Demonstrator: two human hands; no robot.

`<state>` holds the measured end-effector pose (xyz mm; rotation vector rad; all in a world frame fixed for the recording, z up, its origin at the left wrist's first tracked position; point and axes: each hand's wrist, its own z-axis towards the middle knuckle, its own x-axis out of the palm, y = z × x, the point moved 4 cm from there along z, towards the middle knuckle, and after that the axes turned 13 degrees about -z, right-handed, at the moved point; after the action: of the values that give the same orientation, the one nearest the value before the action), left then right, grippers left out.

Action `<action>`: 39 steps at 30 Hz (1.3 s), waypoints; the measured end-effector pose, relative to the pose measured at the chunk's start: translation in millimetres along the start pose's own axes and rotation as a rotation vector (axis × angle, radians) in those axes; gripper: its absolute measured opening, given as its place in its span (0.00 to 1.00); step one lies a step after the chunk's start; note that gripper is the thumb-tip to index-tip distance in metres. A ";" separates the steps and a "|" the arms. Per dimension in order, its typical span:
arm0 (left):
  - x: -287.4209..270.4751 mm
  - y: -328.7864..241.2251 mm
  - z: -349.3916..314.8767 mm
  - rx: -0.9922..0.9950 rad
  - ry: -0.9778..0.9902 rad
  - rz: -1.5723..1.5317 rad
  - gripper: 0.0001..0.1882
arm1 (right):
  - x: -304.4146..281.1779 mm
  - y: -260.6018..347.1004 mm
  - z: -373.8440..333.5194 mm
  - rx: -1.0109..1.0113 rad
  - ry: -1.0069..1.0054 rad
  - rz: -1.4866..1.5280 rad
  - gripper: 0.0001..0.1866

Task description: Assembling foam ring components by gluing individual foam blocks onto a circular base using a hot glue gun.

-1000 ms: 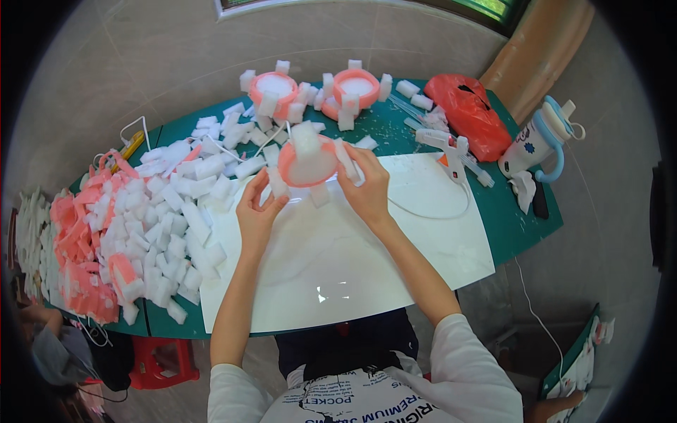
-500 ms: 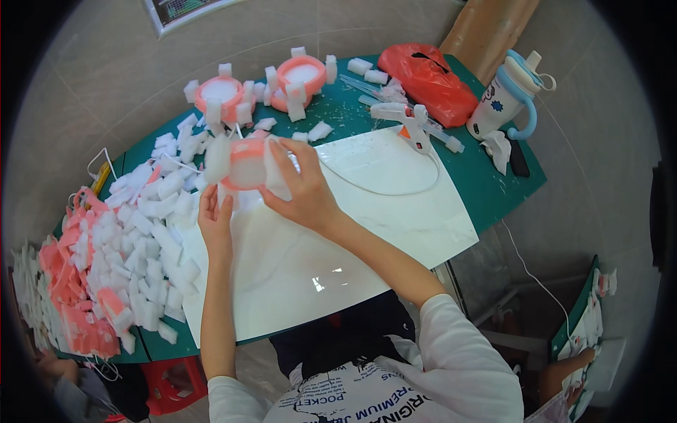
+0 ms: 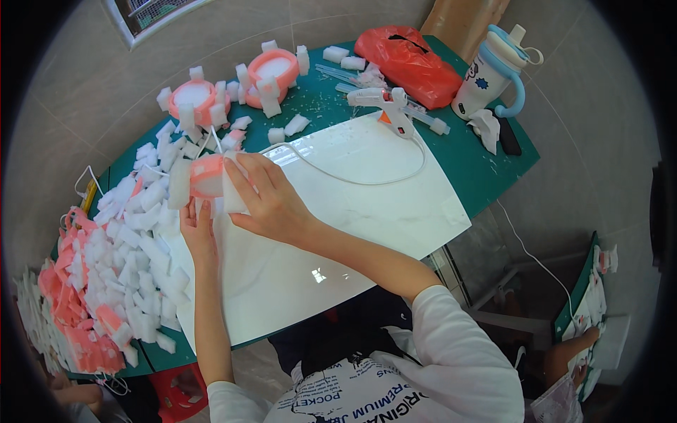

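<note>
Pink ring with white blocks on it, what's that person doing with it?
Someone is holding up a pink foam-like ring with white oblong blocks on it. The right hand grips its right side; the left hand is by its lower left edge, maybe touching. Two similar pink round pieces stand at the back of the dark green table. A big heap of white foam-like pieces is on the left. The white glue gun is in neither hand.
</note>
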<state>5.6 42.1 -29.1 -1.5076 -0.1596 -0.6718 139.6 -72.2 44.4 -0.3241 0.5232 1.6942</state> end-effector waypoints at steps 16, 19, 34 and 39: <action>-3.6 3.4 1.2 0.073 0.009 0.116 0.27 | 0.3 9.0 -4.9 -0.022 0.005 -0.006 0.40; -5.3 0.1 0.9 0.058 -0.030 0.101 0.27 | 2.2 11.0 -1.8 -0.027 -0.002 0.000 0.40; 3.6 -5.9 -9.6 -0.014 -0.079 0.140 0.27 | 0.3 7.4 -1.5 -0.020 -0.014 -0.010 0.40; 6.5 -3.7 -10.4 0.016 -0.088 0.150 0.27 | 1.0 7.0 -0.8 -0.015 -0.015 -0.003 0.40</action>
<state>5.8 30.5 -23.7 -1.5185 -0.1171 -0.4836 132.5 -72.6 44.3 -0.3221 0.4993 1.6974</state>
